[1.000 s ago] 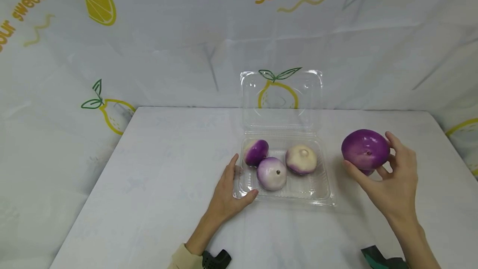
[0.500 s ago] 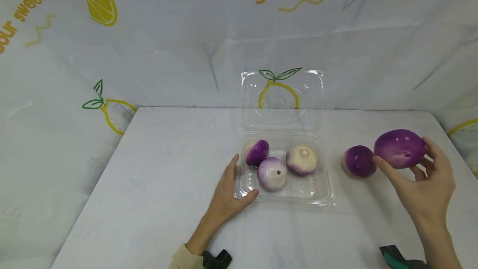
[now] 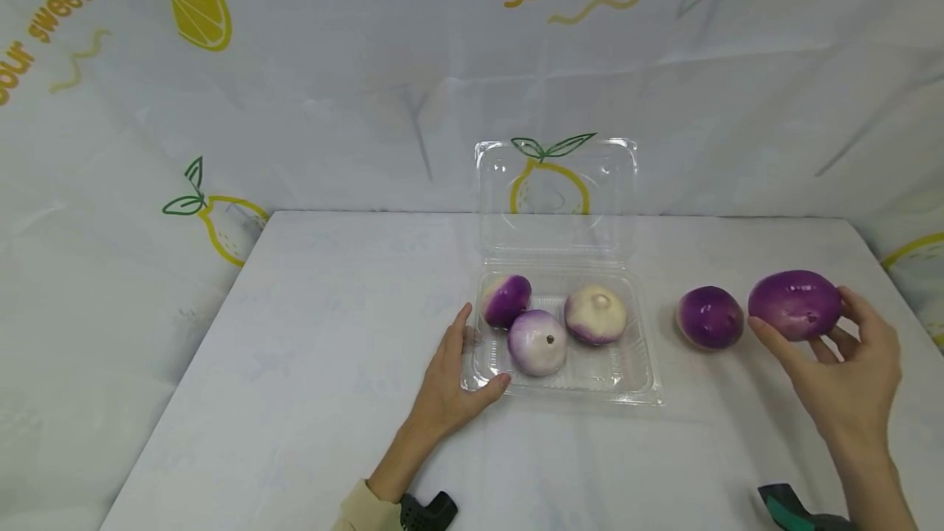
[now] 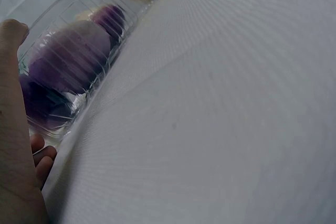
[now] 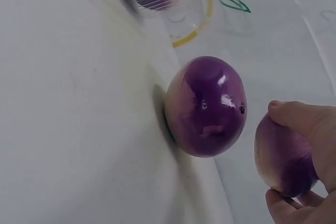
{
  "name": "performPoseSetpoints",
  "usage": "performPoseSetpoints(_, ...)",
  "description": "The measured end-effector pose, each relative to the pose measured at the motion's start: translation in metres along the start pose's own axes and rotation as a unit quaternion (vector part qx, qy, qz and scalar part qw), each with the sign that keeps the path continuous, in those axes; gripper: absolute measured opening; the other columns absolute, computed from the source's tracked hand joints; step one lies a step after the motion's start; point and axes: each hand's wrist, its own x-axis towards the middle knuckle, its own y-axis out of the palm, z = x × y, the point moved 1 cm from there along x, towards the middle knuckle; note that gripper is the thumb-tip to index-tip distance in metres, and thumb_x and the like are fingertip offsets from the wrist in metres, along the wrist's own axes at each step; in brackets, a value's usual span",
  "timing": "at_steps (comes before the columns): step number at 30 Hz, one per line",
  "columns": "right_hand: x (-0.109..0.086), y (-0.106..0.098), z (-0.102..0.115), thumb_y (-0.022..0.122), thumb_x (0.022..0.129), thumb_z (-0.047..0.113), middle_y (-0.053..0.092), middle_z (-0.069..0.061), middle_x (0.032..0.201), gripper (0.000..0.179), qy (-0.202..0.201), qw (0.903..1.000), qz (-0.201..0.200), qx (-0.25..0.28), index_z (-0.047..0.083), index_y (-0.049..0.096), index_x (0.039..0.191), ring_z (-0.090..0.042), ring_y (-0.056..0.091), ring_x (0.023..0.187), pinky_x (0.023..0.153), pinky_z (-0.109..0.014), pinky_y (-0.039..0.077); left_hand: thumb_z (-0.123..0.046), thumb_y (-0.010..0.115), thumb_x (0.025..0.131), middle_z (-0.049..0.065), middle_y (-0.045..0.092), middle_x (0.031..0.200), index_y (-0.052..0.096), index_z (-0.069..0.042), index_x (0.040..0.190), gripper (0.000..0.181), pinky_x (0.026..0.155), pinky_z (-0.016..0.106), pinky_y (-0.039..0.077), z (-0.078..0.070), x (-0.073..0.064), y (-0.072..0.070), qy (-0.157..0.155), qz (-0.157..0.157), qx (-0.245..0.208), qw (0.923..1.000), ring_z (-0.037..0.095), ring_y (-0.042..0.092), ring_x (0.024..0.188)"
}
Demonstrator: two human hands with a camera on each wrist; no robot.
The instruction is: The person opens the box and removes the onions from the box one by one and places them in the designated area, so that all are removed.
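Note:
My right hand pinches a glossy purple turnip between thumb and fingers, above the right side of the table. Close to its left, a second purple turnip sits on the tabletop; the right wrist view shows this turnip apart from the held one. My left hand touches the left front corner of a clear plastic clamshell box, fingers along its side and thumb at the front rim. Inside lie a purple-and-cream turnip, a pale lilac turnip and a cream turnip.
The box's transparent lid stands raised at the back, against the printed white cloth. A white covering lies over the table. Dark straps show at the wrists.
My right hand has carried its turnip to the right and, lately, slightly down. The turnip on the table, mostly hidden behind it before, is in full sight. The left hand stays put.

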Motion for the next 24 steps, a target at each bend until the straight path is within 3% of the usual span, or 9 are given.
performPoseSetpoints(3,0.001,0.001,-0.006,0.087,0.078,0.009,0.039,0.018,0.139,0.090,0.015,0.9998,0.008,-0.012,0.023,0.043,0.155,0.009,0.049,0.107,0.099,-0.004,0.042,-0.045,0.076,0.081,0.009,0.063,0.119,0.027,-0.010,0.161,0.100,0.095,0.043,0.054,0.001,0.000,0.000,0.001,0.000,0.000,1.0000,0.021,0.062,0.109)
performPoseSetpoints(9,0.004,0.004,-0.016,0.086,0.079,0.011,0.046,-0.007,0.156,0.088,0.008,0.9994,0.012,-0.032,0.020,0.044,0.155,0.003,0.052,0.122,0.093,0.001,0.040,-0.046,0.075,0.082,0.009,0.063,0.119,0.026,-0.011,0.161,0.100,0.095,0.043,0.054,0.002,0.000,0.001,0.000,0.002,0.003,1.0000,0.021,0.062,0.110)
performPoseSetpoints(12,0.006,0.004,-0.019,0.086,0.080,0.014,0.043,-0.010,0.159,0.089,0.013,0.9987,0.018,-0.046,0.020,0.041,0.157,-0.002,0.053,0.130,0.095,0.000,0.040,-0.046,0.075,0.082,0.009,0.063,0.120,0.026,-0.011,0.161,0.100,0.095,0.043,0.055,0.000,0.000,0.000,-0.003,0.003,0.000,1.0000,0.021,0.062,0.110)
performPoseSetpoints(17,0.006,0.003,-0.022,0.084,0.083,0.018,0.039,-0.015,0.161,0.091,0.032,0.9960,0.039,-0.073,0.018,0.035,0.160,-0.024,0.049,0.144,0.100,-0.004,0.037,-0.047,0.075,0.082,0.009,0.064,0.120,0.027,-0.010,0.161,0.100,0.095,0.043,0.054,-0.001,0.000,0.000,0.000,0.003,-0.004,1.0000,0.021,0.062,0.110)
performPoseSetpoints(24,0.003,0.000,-0.025,0.079,0.088,0.024,0.037,-0.030,0.159,0.093,0.030,0.9911,0.073,-0.107,0.012,0.026,0.163,-0.054,0.046,0.138,0.115,-0.026,0.035,-0.046,0.075,0.082,0.009,0.064,0.121,0.027,-0.010,0.161,0.100,0.095,0.042,0.055,0.000,-0.001,0.000,-0.004,0.003,-0.005,1.0000,0.021,0.062,0.110)
